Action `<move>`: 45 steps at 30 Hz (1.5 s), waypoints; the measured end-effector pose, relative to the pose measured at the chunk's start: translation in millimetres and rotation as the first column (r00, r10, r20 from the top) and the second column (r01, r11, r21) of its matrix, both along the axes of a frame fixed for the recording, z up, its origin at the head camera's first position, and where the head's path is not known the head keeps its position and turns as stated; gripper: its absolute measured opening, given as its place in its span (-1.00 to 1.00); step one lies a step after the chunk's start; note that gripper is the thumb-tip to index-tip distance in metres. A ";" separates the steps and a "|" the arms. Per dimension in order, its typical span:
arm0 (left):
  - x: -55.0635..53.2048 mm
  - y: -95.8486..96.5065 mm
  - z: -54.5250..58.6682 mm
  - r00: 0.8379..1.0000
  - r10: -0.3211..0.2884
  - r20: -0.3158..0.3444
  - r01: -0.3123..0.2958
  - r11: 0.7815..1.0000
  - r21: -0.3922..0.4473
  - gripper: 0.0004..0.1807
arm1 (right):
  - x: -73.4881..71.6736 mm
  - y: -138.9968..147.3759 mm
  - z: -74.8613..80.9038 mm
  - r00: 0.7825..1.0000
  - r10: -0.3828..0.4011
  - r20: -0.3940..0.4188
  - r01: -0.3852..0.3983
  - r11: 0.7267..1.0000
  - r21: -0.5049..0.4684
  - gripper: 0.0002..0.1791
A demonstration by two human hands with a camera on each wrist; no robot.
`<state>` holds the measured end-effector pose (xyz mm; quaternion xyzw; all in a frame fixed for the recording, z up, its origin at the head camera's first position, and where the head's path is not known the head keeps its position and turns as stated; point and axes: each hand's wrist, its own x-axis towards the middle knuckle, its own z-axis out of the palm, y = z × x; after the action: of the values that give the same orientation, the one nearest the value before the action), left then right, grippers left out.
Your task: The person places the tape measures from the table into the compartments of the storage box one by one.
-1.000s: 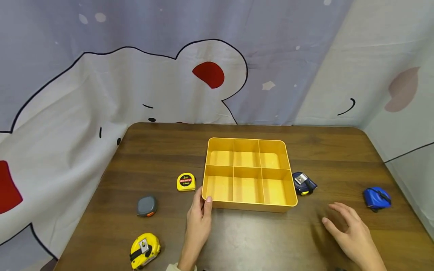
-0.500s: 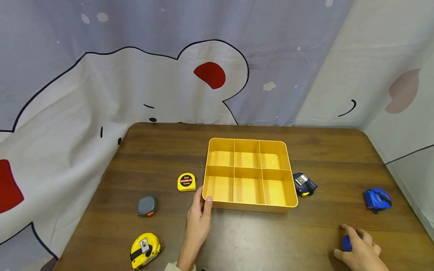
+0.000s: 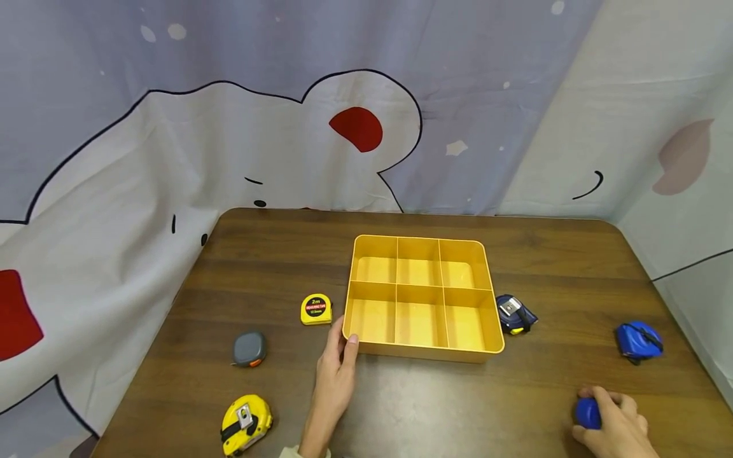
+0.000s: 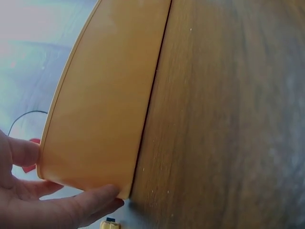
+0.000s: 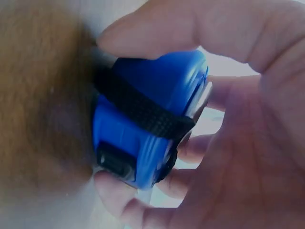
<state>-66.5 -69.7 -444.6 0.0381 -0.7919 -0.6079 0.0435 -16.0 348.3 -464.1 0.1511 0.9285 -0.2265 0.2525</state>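
right hand (image 3: pixel 615 423) has settled onto the blue tape measure (image 3: pixel 588 413), fingers now curled round it; a second earlier it hung over the bench (image 3: pixel 435 407) with fingers spread

head view: right hand at near right, fingers drawn in against the case, blue tape measure held between thumb and fingers, its blue end poking out on the left. left hand (image 3: pixel 335 381) same spot as before, gripping near left corner of the tray (image 3: pixel 424 352), thumb on near wall, other fingers round the left side. tray is yellow, six compartments, two rows of three. navy tape measure (image 3: pixel 513 315) just beside tray's right wall, can't tell if touching. second blue tape measure (image 3: pixel 639 340) farther right, beyond the right hand. left of tray: small yellow tape measure (image 3: pixel 316 310) marked 2m, then gray tape measure (image 3: pixel 249 348), then large yellow tape measure (image 3: pixel 246 423) closest to the person. patterned curtain (image 3: pixel 258 152) behind bench.

left wrist view: tray wall takes up much of frame, lower edge on bench; left hand's fingers at the corner, one against the rim. something yellow and black (image 4: pixel 110 224) at bottom, mostly cut off.

right wrist view: blue tape measure close up, black strap (image 5: pixel 138 105) across it, black button (image 5: pixel 116 161) on its side. thumb one side, fingertips the other. bench contact too blurred to tell.
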 end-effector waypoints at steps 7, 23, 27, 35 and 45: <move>-2.4 -1.0 -10.8 0.999 -0.013 0.032 0.012 1.000 0.025 -0.54 | 0.5 3.5 -0.8 0.998 0.036 -0.053 -0.034 0.999 0.032 -0.22; 0.2 -0.7 8.8 0.999 -0.010 0.051 0.005 0.995 0.096 -0.55 | -12.1 -5.9 20.0 0.969 0.052 -0.243 -0.043 0.998 0.041 -0.08; -0.9 -1.3 1.5 0.998 -0.013 0.061 0.006 0.994 0.108 -0.54 | -13.2 -11.1 29.6 0.921 0.144 -0.361 -0.120 0.989 0.088 -0.25; 2.1 -1.3 14.5 0.998 -0.023 0.066 0.017 0.996 0.086 -0.54 | -23.6 -28.7 48.2 0.870 0.184 -0.458 -0.147 0.982 0.114 -0.31; -0.9 -2.9 -0.5 0.998 -0.025 0.055 0.020 0.996 0.089 -0.54 | -43.1 -52.3 70.4 0.848 0.256 -0.464 -0.223 0.967 0.126 -0.30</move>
<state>-67.5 -72.6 -445.1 0.0481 -0.7656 -0.6414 0.0125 -59.0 296.0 -393.8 -0.0181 0.9805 -0.1923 0.0374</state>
